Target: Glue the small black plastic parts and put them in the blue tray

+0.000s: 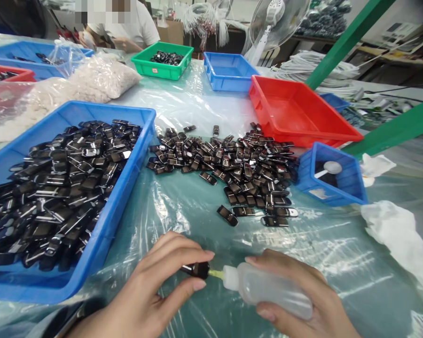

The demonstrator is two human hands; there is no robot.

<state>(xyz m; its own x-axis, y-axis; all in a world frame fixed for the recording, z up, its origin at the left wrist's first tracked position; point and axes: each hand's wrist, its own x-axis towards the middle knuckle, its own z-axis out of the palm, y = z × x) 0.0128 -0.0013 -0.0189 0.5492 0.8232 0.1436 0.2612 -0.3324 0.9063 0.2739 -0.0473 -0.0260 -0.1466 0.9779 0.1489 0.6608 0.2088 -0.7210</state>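
Note:
Between the thumb and fingers of my left hand (162,277) is a small glossy black plastic part (199,270), partly hidden by the fingers. My right hand (299,286) grips a translucent squeeze bottle (268,286) lying nearly level. Its white cap (230,278) faces left, and the thin yellowish nozzle (216,273) meets the right end of the black part. Just beyond my hands, a loose pile of similar black parts (232,164) is spread over the plastic-covered green table (183,211).
At left stands a large blue tray (148,126) heaped with black parts. A red tray (299,108), a small blue bin (331,192) holding a white spoon (331,167), a green tray (162,70) and a green post (348,42) stand beyond. Across the table sits a person (141,28).

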